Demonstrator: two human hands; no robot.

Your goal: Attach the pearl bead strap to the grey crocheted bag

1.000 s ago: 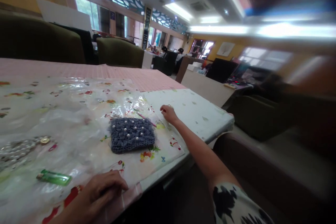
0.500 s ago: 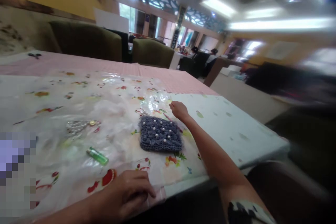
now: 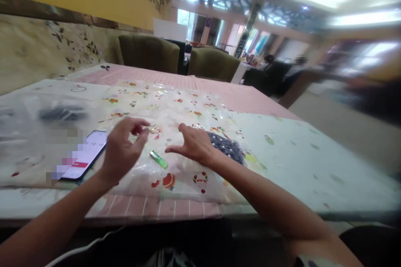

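Note:
My left hand (image 3: 122,146) is over the middle of the plastic sheet, its thumb and fingertips pinched at a pearl bead chain (image 3: 153,129) with a gold-coloured piece. Much of the chain is hidden behind the fingers. To its right, my right hand (image 3: 196,142) is open, thumb and fingers spread and pointing left, with nothing seen in it. Partly behind that wrist lies a dark blue-grey crocheted pouch (image 3: 227,146) dotted with white pearls. A green lighter (image 3: 159,159) rests between and slightly below the two hands.
A phone (image 3: 89,154) lies left of my left hand. Clear plastic (image 3: 28,133) with a blurred dark item (image 3: 64,112) is farther left. Scissors (image 3: 105,67) lie at the far edge. Chairs (image 3: 213,62) stand beyond the table; a white cable (image 3: 84,248) hangs in front.
My left hand has risen from the near table edge to the bead chain. My right hand has moved left from beyond the pouch and opened. The view has turned left, showing the phone.

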